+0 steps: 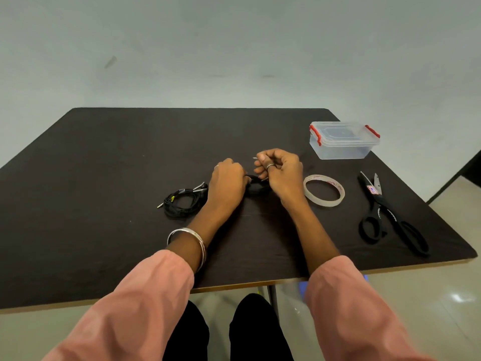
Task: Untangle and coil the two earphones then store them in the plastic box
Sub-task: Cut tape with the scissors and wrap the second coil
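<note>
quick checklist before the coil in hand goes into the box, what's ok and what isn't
1. Coil in hand held by both hands: ok, left hand and right hand grip it.
2. Coil fully wound and secured: cannot tell, hands hide it.
3. Plastic box open: not ok, lid on with its red clips.
4. Second earphone out of the way: ok, lies left of the hands.
5. Tape roll and scissors at hand: ok, on the right.
</note>
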Demonstrator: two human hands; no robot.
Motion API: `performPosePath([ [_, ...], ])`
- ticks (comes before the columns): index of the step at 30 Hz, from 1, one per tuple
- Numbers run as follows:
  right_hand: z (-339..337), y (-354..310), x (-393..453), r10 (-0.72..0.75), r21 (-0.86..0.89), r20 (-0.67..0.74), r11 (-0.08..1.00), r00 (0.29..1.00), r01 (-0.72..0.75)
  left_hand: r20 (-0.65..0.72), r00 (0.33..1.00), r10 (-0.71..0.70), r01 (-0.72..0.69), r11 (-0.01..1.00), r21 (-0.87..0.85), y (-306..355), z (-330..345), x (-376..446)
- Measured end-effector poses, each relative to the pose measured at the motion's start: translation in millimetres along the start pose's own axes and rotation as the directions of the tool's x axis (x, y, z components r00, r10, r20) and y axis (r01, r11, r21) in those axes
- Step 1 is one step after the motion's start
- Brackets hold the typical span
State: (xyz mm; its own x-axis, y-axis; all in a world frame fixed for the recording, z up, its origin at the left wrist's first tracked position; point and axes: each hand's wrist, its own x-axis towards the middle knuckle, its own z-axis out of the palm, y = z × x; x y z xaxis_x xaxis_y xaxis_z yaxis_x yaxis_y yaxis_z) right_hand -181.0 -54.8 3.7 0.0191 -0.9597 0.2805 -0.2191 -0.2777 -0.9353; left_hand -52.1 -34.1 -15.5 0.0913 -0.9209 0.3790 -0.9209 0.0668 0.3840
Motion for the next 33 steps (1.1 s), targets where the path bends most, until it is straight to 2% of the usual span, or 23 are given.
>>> performPosePath([
  [6, -1, 6, -2, -0.064, -0.115, 0.062, 0.991, 0.996, 0.071, 0.009, 0.999, 0.038, -0.038, 0.999, 0.001, -2, -2, -4],
  [10, -3, 5, -6, -0.105, -0.214, 0.092, 0.969, 0.990, 0.122, -0.022, 1.000, -0.016, 0.011, 0.983, -0.184, -3, 0, -7],
  [14, -5, 5, -10, -0.146, -0.224, 0.097, 0.961, 0.984, 0.165, 0.005, 0.993, -0.116, 0.108, 0.911, -0.398, -2, -3, -10],
  [21, -4, 8, -10, -0.264, -0.299, 0.184, 0.903, 0.947, 0.310, 0.025, 0.982, -0.187, 0.169, 0.814, -0.556, -3, -9, -11],
  [26, -5, 9, -11, -0.302, -0.258, 0.230, 0.898, 0.925, 0.357, 0.067, 0.970, -0.235, 0.212, 0.674, -0.707, -7, -9, -10],
  [29, -6, 11, -10, -0.340, -0.341, 0.286, 0.838, 0.896, 0.427, 0.103, 0.956, -0.274, 0.244, 0.549, -0.800, -8, -10, -8],
  [33, -9, 12, -10, -0.361, -0.397, 0.356, 0.776, 0.862, 0.489, 0.143, 0.942, -0.303, 0.272, 0.444, -0.854, -6, -13, -5],
])
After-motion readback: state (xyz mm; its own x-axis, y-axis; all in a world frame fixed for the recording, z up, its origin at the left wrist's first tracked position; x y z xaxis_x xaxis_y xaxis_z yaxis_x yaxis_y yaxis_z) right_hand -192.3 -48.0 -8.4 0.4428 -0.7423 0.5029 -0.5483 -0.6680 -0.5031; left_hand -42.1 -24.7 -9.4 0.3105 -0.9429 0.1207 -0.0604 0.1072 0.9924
